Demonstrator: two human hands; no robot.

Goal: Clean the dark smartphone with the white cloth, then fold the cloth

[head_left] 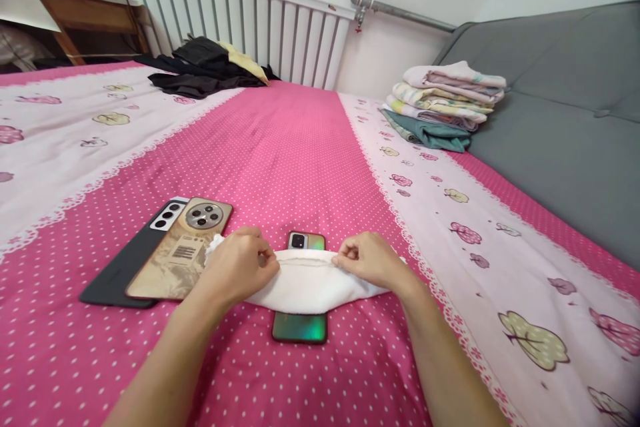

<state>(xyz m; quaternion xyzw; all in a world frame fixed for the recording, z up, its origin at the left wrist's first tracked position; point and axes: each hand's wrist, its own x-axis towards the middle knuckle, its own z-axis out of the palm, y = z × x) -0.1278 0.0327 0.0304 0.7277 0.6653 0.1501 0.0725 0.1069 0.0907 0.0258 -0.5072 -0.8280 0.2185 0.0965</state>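
Observation:
A folded white cloth (307,287) lies across a shiny green phone (300,328), hiding its middle; the camera end and the lower end of the phone stick out. My left hand (245,263) pinches the cloth near its left upper edge. On the other side, my right hand (367,259) pinches the same upper edge between thumb and fingers. Just left of my left hand, a gold phone (177,260) with a round camera ring lies back up, partly on top of a dark grey phone (125,263).
A pink dotted bedspread (280,140) covers the bed. Folded cloths (445,103) are stacked at the right by the grey headboard (560,93). Black clothes (200,67) lie at the far left, before a white radiator (250,17). A wooden desk (90,13) stands beyond.

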